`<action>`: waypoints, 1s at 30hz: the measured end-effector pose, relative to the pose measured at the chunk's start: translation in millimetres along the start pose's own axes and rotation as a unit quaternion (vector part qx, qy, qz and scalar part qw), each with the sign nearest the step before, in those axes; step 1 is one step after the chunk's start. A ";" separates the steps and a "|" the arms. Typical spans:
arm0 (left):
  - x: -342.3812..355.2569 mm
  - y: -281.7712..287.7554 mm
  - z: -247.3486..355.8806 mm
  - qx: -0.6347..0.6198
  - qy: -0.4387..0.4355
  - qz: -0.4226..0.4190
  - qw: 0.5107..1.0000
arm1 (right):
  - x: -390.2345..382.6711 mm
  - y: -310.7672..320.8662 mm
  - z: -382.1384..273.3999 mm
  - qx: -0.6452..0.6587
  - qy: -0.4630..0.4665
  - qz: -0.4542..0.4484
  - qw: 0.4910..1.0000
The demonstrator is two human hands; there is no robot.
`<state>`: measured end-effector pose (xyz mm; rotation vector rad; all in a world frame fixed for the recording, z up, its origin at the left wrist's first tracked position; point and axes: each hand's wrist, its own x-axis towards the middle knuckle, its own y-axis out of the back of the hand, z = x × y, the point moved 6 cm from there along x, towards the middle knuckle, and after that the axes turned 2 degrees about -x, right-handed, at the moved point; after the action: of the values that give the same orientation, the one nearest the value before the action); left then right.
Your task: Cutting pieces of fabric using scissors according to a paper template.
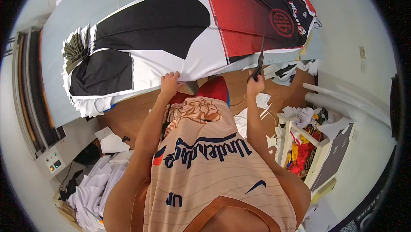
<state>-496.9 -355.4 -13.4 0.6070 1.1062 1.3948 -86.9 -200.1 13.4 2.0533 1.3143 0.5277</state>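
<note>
A long sheet of printed fabric [197, 63] lies across the table, with black shapes on white and a red-to-black panel at its right. At the near edge of the sheet, my left hand [170, 83] pinches the white border, fingers on top. My right hand [255, 86] is closed round the handles of black scissors [260, 63], just off the table's near edge. Their blades point away from me, over the lower border of the red panel. Whether the blades touch the cloth I cannot tell.
The pale blue-grey table [55, 60] carries gathered dark and white cloth [76, 50] at its left end. White fabric scraps [284, 72] lie on the floor at the right. A bin of colourful scraps [302, 153] stands lower right; piled white cloth [96, 185] is lower left.
</note>
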 end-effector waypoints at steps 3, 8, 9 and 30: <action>-3.2 -4.8 -0.3 0.010 -0.044 0.003 0.999 | -28.0 48.2 25.2 -0.030 0.044 -0.021 0.998; 0.8 -7.5 -9.3 -0.023 -0.096 -0.007 0.995 | -107.5 74.5 69.0 0.045 -0.129 -0.289 0.948; 2.0 -9.3 -10.3 -0.052 -0.077 -0.008 0.996 | -123.4 80.9 75.0 0.078 -0.177 -0.317 0.928; 43.6 -17.1 -101.7 0.018 0.136 -0.034 0.990 | 139.8 -49.2 18.1 0.037 -0.161 0.232 0.959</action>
<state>-585.2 -342.9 -81.1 0.4078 1.3592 1.4298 -48.8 -63.9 -34.5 2.3995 0.6706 0.3234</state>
